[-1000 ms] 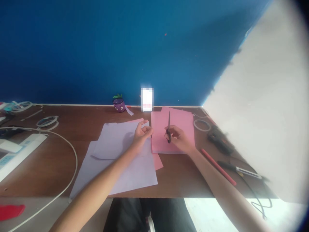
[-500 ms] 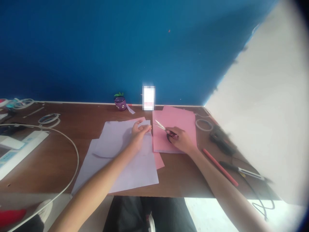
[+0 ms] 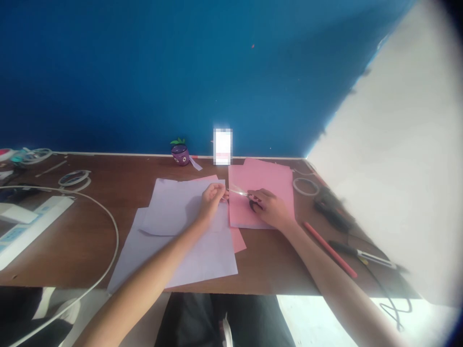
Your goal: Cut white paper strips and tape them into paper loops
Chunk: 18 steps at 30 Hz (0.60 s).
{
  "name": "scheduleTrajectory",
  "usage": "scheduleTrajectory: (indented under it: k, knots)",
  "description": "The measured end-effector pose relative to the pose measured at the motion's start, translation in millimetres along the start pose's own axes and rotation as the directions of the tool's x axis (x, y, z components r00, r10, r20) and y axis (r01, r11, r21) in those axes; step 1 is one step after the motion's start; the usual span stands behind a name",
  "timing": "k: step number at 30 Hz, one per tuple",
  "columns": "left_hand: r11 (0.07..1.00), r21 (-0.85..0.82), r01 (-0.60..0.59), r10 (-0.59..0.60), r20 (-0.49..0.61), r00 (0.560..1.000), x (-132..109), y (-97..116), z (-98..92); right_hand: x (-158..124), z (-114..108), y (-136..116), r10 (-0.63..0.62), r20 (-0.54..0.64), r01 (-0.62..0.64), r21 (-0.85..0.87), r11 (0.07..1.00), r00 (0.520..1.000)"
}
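Observation:
My right hand (image 3: 270,208) grips a pair of scissors (image 3: 245,196) by the black handles, blades pointing left toward my other hand. My left hand (image 3: 212,198) pinches the right edge of a pale lilac sheet of paper (image 3: 177,205), fingers closed on it right at the scissor tips. That sheet lies over a larger lilac sheet (image 3: 195,258). Under my right hand rests a stack of pink paper (image 3: 269,178) on the brown table (image 3: 275,262).
A purple pot-shaped toy (image 3: 180,153) stands by the blue wall. A tape ring (image 3: 306,186), a dark tool (image 3: 332,208), a red pencil (image 3: 329,249) and a cabled tool (image 3: 363,255) lie at the right. At the left are tape rolls (image 3: 74,179), a white power strip (image 3: 31,224) and a white cable (image 3: 108,226).
The scissors swung from pointing up to pointing left and reached the lilac sheet's edge. My left hand closed from loosely open to a pinch on that edge.

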<state>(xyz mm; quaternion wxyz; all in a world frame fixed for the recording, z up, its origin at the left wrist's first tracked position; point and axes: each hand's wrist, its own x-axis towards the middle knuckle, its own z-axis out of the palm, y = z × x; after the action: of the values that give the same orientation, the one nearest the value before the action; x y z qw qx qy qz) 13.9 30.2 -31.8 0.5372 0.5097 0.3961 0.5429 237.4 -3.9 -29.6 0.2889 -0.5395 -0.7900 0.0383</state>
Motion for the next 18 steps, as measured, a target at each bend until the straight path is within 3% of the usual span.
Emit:
scheduleTrajectory:
  k: [6, 13, 18]
  knots:
    - [0.993, 0.111, 0.028, -0.032, 0.032, 0.999, -3.9, 1.2, 3.3, 0.1, -4.0, 2.3, -0.086, -0.043, 0.075, -0.213, 0.974, 0.995]
    - [0.990, 0.137, 0.040, -0.047, 0.049, 0.998, -3.0, -0.6, 3.0, 0.6, -4.7, -1.0, -0.145, -0.030, 0.133, -0.250, 0.959, 0.989]
    - [0.988, 0.154, -0.031, 0.016, 0.104, 0.994, -2.5, -5.8, 2.2, 1.0, -4.8, -1.6, -0.133, -0.023, 0.123, -0.250, 0.960, 0.991]
